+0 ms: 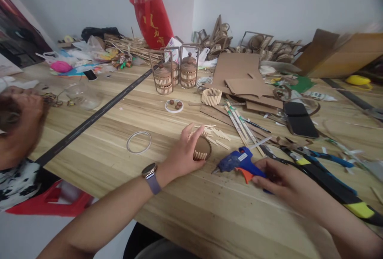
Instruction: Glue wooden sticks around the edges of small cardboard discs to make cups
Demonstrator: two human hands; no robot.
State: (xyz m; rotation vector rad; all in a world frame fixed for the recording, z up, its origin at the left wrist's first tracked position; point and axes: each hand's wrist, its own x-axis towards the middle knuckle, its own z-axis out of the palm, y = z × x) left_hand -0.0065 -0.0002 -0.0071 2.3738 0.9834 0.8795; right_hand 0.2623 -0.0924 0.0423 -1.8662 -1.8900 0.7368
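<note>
My right hand [277,177] grips the handle of a blue glue gun [233,160] with an orange trigger, its nozzle pointing left just above the table. Around the left side of a small round cardboard piece [204,146] curve the fingers of my left hand [186,152], thumb in front and fingertips behind. Short wooden sticks stand along part of that piece's rim. Behind it lie loose short sticks [220,133]. Farther back stands a ring of upright sticks [211,97]. A white ring [139,142] lies to the left of my left hand.
Lidded stick baskets [188,73] in frames stand at the back, near a red bag [152,18]. Cardboard sheets [239,71], a phone [300,119] and pliers [329,157] lie to the right. Another person's hands [22,119] are at the left edge.
</note>
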